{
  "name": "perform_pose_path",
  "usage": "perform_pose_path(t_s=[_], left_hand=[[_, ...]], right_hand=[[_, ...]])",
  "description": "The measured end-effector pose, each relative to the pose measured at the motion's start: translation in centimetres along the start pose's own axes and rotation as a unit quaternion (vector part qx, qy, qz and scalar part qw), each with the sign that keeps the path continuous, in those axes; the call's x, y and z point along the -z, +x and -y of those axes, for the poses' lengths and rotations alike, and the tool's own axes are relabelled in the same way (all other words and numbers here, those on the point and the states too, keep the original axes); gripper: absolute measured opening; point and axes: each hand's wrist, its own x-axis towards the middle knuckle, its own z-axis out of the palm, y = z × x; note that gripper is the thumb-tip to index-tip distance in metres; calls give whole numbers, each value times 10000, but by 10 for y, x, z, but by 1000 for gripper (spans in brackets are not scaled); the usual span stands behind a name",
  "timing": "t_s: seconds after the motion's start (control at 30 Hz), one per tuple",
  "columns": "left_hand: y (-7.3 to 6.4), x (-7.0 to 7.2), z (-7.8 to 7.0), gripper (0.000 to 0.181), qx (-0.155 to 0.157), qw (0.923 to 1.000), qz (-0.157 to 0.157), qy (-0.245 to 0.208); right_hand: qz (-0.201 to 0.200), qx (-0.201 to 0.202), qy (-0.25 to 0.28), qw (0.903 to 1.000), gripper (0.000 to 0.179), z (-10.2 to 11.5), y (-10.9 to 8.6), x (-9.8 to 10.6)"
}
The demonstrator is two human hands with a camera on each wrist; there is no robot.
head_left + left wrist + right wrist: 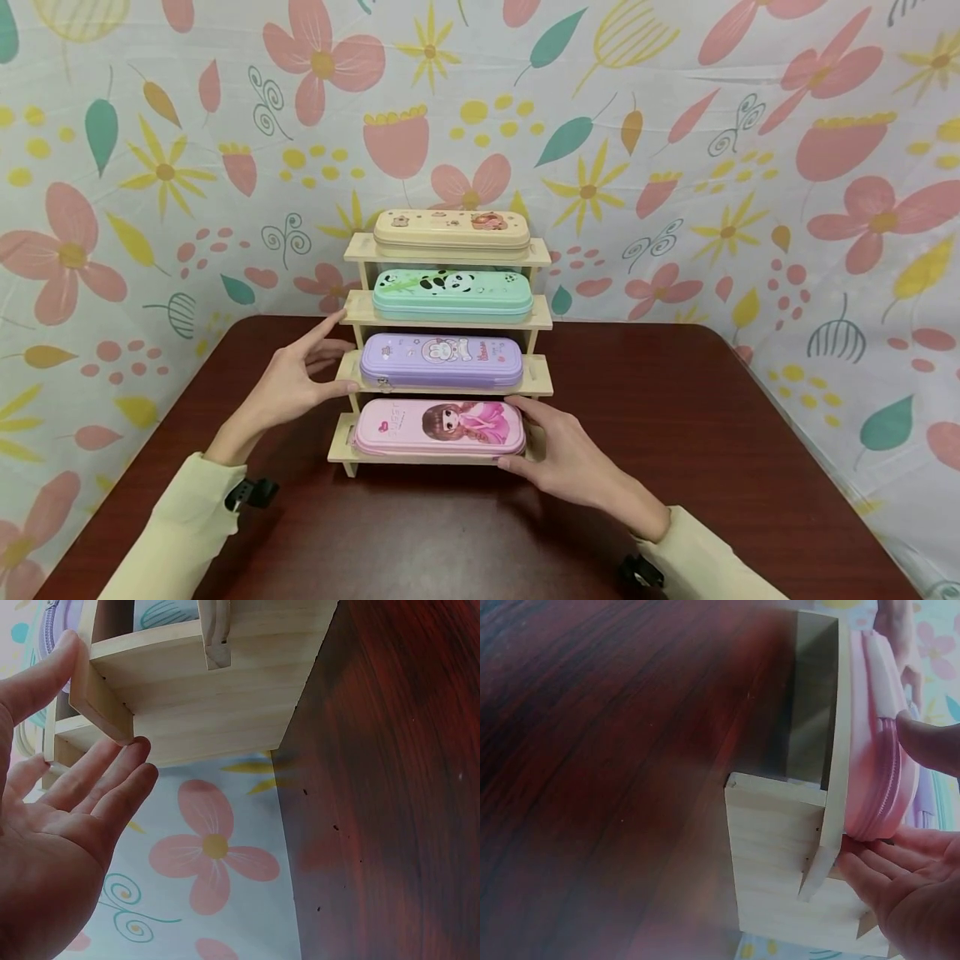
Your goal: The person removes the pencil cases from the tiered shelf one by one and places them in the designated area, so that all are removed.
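A pink pencil case with a doll picture lies on the lowest tier of a wooden stepped rack. My right hand holds the case's right end, thumb at its front and fingers around the end; its zipper shows in the right wrist view. At the rack's left side is my left hand. Its thumb and fingers span the end of the shelf that bears a purple pencil case, and its index finger reaches the tier above.
On the upper tiers lie a green panda pencil case and, at the top, a cream pencil case. The rack stands on a dark red-brown table. Behind it hangs a floral cloth.
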Motion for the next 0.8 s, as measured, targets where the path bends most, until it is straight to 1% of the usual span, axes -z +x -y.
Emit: perform_pose_path(t_s=[0.13,0.2,0.43,0.6,0.8], left_hand=[[-1,0,1,105,27,10000,-6,-52],[-1,0,1,105,33,10000,-12,-70],[0,0,3,105,30,10000,-25,-82],[0,0,3,105,16,10000,-43,-62],[0,0,2,105,28,9999,-60,-76]], right_hand=[[-85,154,53,9998,75,-3,2,-2],[-110,159,95,9998,73,-4,2,-3],[-120,-51,267,9996,71,-5,1,-1],[-45,-170,316,9993,74,-5,1,0],[-5,-149,352,9993,75,-5,4,-1]])
